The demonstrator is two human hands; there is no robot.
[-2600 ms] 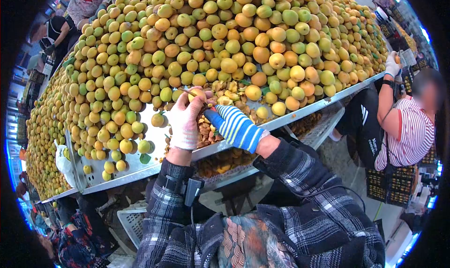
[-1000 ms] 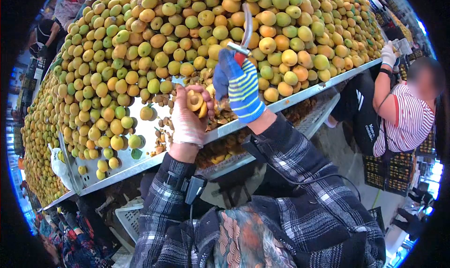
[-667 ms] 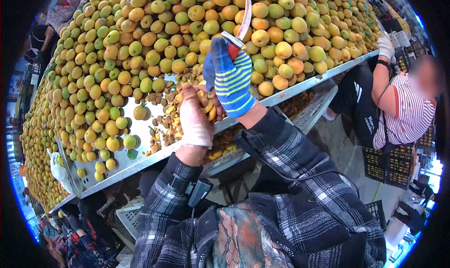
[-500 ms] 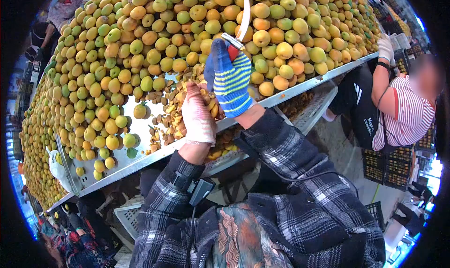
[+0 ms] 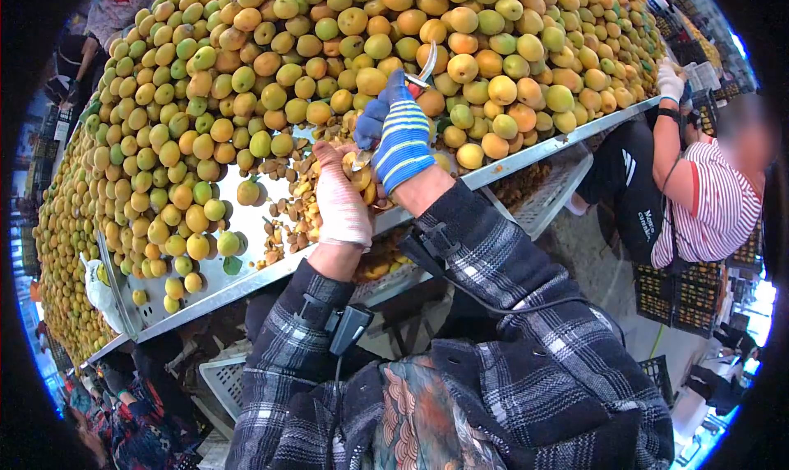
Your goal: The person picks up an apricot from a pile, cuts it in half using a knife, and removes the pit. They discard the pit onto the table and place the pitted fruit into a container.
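My right hand (image 5: 403,137), in a blue and yellow striped glove, is closed around a curved-blade knife (image 5: 428,62). A bit of its red handle shows, and the blade points up over the fruit pile. My left hand (image 5: 339,192), in a pale pinkish glove with stained fingers, is closed on an apricot (image 5: 359,163), mostly hidden between the hands. The fingertips of both hands come close together there. Beside my left hand lie many loose brown pits (image 5: 283,223) and bits of fruit on the metal table.
A large heap of apricots (image 5: 271,63) covers most of the table, bounded by a metal rim (image 5: 209,296). Below it sit light plastic crates (image 5: 542,203). A person in a striped shirt (image 5: 719,182) stands at the right. A white bag (image 5: 100,293) lies at the left.
The knife blade has dropped lower and turned. My right hand's fingers have come down against my left hand, which has moved slightly left.
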